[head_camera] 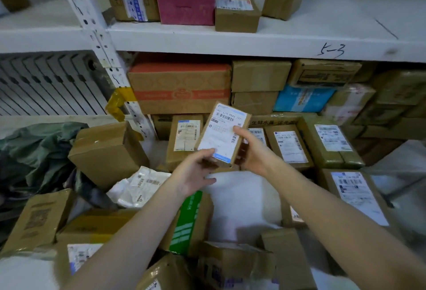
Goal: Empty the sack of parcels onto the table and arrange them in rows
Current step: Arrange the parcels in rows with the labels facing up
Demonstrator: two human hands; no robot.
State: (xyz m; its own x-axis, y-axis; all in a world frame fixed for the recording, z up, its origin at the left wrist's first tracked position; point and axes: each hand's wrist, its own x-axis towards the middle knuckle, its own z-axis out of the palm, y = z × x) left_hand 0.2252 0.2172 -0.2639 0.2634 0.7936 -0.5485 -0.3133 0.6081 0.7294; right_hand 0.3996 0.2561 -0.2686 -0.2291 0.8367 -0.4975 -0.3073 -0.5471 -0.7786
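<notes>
A small cardboard parcel (pixel 221 134) with a white shipping label facing up is held in the air between both hands, above the middle of the table (pixel 244 206). It is tilted, its far end pointing to about one o'clock. The near end of the parcel is gripped by the left hand (pixel 193 174) from seven o'clock: the thumb is laid on the lower edge of the label, while the other fingers are loosely curled beneath, partly hidden. The right edge is gripped by the right hand (pixel 253 154) from four o'clock, the thumb pressed on the label and the fingers wrapped behind the box, out of sight. The parcel is thus pinched at two sides and touches nothing else.

Behind it, from eleven to three o'clock, labelled boxes are lined up side by side, among them one (pixel 186 138) just left of the held parcel and two (pixel 291 146) (pixel 332 143) to its right. A further labelled box (pixel 359 194) is seen at four o'clock. At eight o'clock a white plastic mailer (pixel 141 184) lies beside a large plain box (pixel 108 151), and a box with green print (pixel 189 223) lies under the left forearm. A crumpled green sack (pixel 34 151) is found at nine o'clock. At twelve o'clock, a white shelf (pixel 253 38) is loaded with more boxes.
</notes>
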